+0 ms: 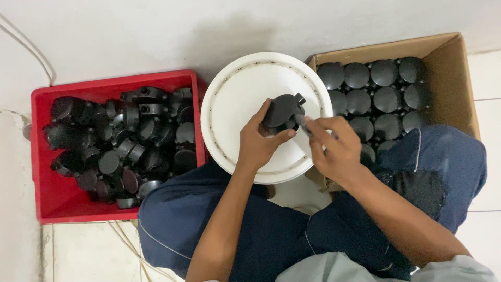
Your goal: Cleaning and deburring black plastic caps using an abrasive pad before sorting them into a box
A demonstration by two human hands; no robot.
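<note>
At my far left stood the red crate (pixel 44 156), heaped with loose black round housings (pixel 122 143) lying every way up. Next came the white round lid (pixel 237 99) that served me as a bench, set on something hidden under it. Over it my left hand (pixel 257 143) was closed around a black round housing (pixel 282 110), thumb and fingers clasping its rim and holding it just above the lid. My right hand (pixel 336 149) was pinched narrow on a small dark tool (pixel 301 122) whose tip touched the housing's side. I judged the tool might slip off that smooth dome and jab my left thumb, or the housing might twist loose and drop. At my right the cardboard box (pixel 454 78) held finished housings in neat rows. I sat cross-legged on a pale tiled floor (pixel 485 94), against a plain white wall (pixel 130 36), a thin cable (pixel 31 49) trailing down it.
</note>
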